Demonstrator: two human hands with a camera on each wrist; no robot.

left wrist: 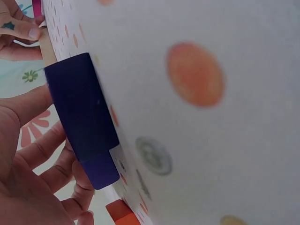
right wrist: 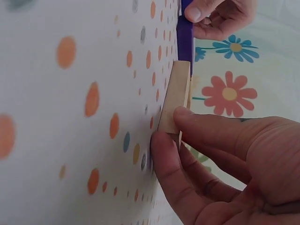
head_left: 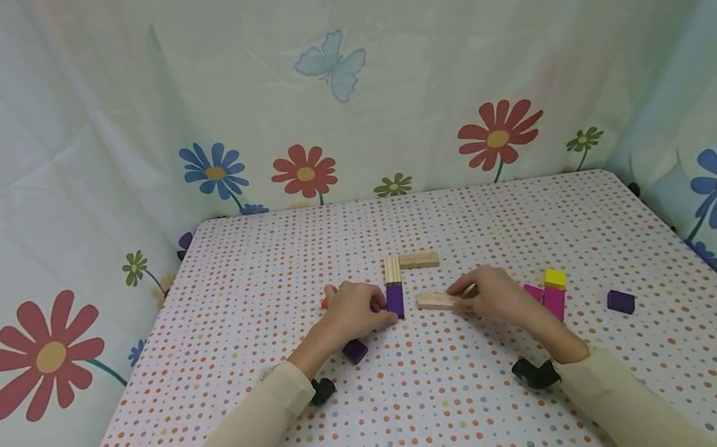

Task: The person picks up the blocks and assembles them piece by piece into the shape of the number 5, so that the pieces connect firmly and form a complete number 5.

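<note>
A row of blocks runs away from me at mid-table: purple blocks (head_left: 395, 301) nearer me, pale wooden pieces (head_left: 392, 269) at the far end. My left hand (head_left: 353, 309) pinches the near end of the purple part, its thumb against it in the right wrist view. To the right, my right hand (head_left: 489, 298) holds a plain wooden block (right wrist: 176, 96) between thumb and fingers, low over the tabletop and pointing at the row. Another plain wooden block (head_left: 418, 261) extends right from the row's far end.
A dark purple block (head_left: 354, 351) lies below the left wrist, and an orange block (head_left: 325, 303) shows behind the left hand. By the right forearm are magenta blocks (head_left: 554, 302) and a yellow block (head_left: 555, 277); a purple block (head_left: 621, 302) lies farther right on the dotted tabletop (head_left: 429, 414).
</note>
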